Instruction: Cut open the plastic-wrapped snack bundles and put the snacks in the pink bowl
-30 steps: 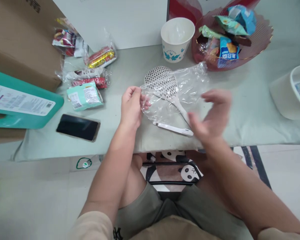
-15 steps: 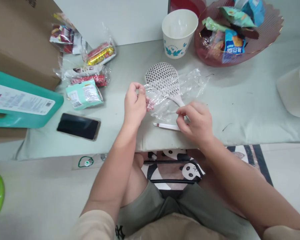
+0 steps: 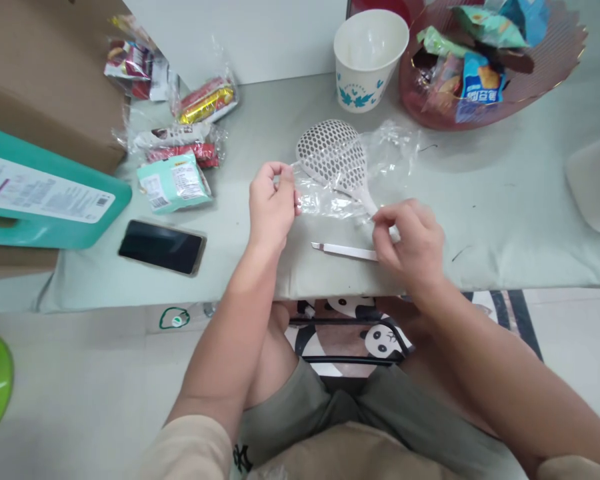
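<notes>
My left hand (image 3: pixel 271 208) pinches one edge of a crumpled clear plastic bag (image 3: pixel 320 202) between thumb and fingers. At the bag's lower right, my right hand (image 3: pixel 413 241) is closed in a pinch on the film, so the bag is stretched between both hands. Beneath it lies a pale skimmer (image 3: pixel 325 148) with a holed head. Its handle runs down toward my right fingertips, which cover the end. White slant-tipped tweezers (image 3: pixel 347 251) rest near the table's front edge, one end hidden by my right hand.
To the left are a phone (image 3: pixel 163 247), several wrapped snacks (image 3: pixel 176 183) and a teal jug (image 3: pixel 100 213). A paper cup (image 3: pixel 365 67) and a pink bowl (image 3: pixel 540 67) of snacks stand at the back. A white container (image 3: pixel 597 183) is at the right.
My right hand has shifted slightly right, and the bag is now pulled straighter between my hands. More of the skimmer's handle and the tweezers shows. The view has shifted a little.
</notes>
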### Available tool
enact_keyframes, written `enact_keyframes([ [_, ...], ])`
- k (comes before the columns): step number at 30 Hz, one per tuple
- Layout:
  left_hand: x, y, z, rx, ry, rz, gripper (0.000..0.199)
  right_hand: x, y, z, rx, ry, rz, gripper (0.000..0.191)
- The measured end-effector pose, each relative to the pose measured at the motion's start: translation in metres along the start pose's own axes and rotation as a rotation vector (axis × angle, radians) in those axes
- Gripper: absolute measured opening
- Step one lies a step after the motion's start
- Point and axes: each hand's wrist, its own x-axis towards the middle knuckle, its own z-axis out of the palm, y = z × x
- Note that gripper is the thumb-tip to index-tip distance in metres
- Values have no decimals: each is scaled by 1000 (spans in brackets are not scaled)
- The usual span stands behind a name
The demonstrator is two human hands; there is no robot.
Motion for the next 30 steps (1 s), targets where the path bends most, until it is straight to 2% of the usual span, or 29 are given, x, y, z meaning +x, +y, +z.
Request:
enact_keyframes([
  [3, 4, 0, -6, -4, 14, 29, 25, 0, 9, -6, -11, 64, 25, 17],
  [5, 6, 1, -10, -12, 44, 48, 24, -1, 14, -9, -41, 77, 93, 20],
  [8, 11, 2, -19, -7, 90, 65, 27, -2, 23, -12, -71, 36, 176, 30],
  [12, 17, 3, -30, 8, 101, 58, 29, -5, 34, -18, -63, -30, 154, 30],
  [16, 19, 4, -36, -6, 145, 33, 28, -9, 24, -23, 4, -101, 11, 28],
  [19, 20, 5, -38, -74, 182, 5, 29, -17, -6, -22, 166, -171, -215, 28],
  [22, 20, 8, -39, -101, 176, -82, 29, -21, -32, -21, 347, -336, -362, 18],
  [24, 20, 9, -41, -70, 157, -166, 28, -19, -32, -23, 379, -318, -285, 10],
  [26, 20, 10, -44, 45, 124, -202, 27, -13, -18, -24, 263, -184, -91, 9],
  [28, 19, 11, -48, 256, 98, -182, 30, -7, 4, -22, 73, -65, 104, 22],
  [30, 20, 10, -53, 486, 76, -167, 32, -3, 23, -17, -25, -56, 207, 45],
])
